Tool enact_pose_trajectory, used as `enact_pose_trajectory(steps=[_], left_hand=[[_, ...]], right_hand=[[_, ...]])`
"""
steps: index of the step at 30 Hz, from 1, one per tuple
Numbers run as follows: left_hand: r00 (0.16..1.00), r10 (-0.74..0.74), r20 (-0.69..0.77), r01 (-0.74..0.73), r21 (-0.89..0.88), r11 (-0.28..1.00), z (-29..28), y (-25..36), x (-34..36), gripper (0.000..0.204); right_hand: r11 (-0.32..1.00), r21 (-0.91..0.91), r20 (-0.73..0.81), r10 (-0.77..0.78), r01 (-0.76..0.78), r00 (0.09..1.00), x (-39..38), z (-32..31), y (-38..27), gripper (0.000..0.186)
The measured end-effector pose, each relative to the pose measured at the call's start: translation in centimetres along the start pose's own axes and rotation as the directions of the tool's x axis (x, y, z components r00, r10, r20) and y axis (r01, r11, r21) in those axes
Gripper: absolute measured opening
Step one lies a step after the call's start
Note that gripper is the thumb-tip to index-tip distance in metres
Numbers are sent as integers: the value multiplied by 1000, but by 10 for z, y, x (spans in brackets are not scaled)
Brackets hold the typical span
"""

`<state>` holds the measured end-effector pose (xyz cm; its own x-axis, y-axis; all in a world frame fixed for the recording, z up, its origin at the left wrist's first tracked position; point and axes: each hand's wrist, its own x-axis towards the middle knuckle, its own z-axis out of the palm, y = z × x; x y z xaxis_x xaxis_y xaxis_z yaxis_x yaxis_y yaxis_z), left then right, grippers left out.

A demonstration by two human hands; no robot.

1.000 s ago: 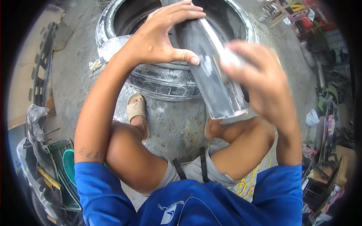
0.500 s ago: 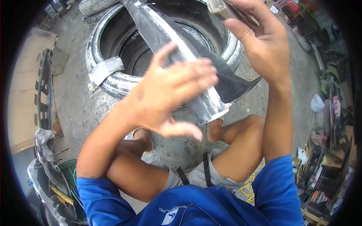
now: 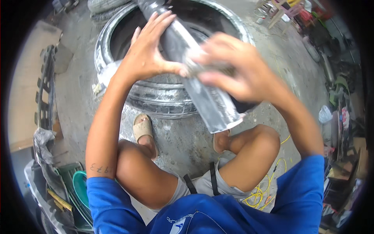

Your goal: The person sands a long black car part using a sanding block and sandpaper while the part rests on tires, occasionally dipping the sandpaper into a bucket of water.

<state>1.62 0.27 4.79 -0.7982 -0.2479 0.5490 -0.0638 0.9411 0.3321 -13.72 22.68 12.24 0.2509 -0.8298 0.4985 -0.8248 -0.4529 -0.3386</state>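
the tire (image 3: 161,103), whitened with dust, lies flat on the concrete floor (image 3: 183,156) and serves as reference for all positions. a long grey panel (image 3: 212,105) with a whitish ridge rests slantwise across the top of the tire, its lower end jutting past the near rim toward the person's feet. the left hand (image 3: 152,56) is spread wide over the panel above the tire's opening, fingertips and thumb laid against it rather than wrapped round it. the right hand (image 3: 243,72), blurred, grips a greyish block (image 3: 212,66) against the panel's ridge, also above the tire; the block's outline is too smeared to make out in detail. a pale sheet (image 3: 109,72) drapes over the tire's left rim. other tires (image 3: 105,6) are piled beyond it, to the upper left. a sandal (image 3: 142,130) stands just nearer than the tire; a yellow cable (image 3: 259,197) lies coiled nearer still, to its right.
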Motion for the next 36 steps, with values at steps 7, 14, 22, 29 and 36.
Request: enact_pose_trajectory(steps=[7,14,22,29,36], left_hand=[[1000,27,3,-26,-188,982,21,-9,5,164],[994,-79,72,87,-107,991,2,4,-1,172],[985,-119,125,141,-186,972,9,-1,-8,174],[983,-97,156,127,-200,972,11,12,-4,169],[979,-117,165,141,-144,980,0,1,-7,170]], right_hand=[[987,152,-173,72,-46,982,45,28,57,29],[996,25,39,-84,83,996,-8,-6,-13,37],[985,-173,-111,-41,21,993,39,27,48,31],[978,-198,-18,-67,62,998,31,9,45,34],[984,-165,-79,-76,62,994,45,31,56,29]])
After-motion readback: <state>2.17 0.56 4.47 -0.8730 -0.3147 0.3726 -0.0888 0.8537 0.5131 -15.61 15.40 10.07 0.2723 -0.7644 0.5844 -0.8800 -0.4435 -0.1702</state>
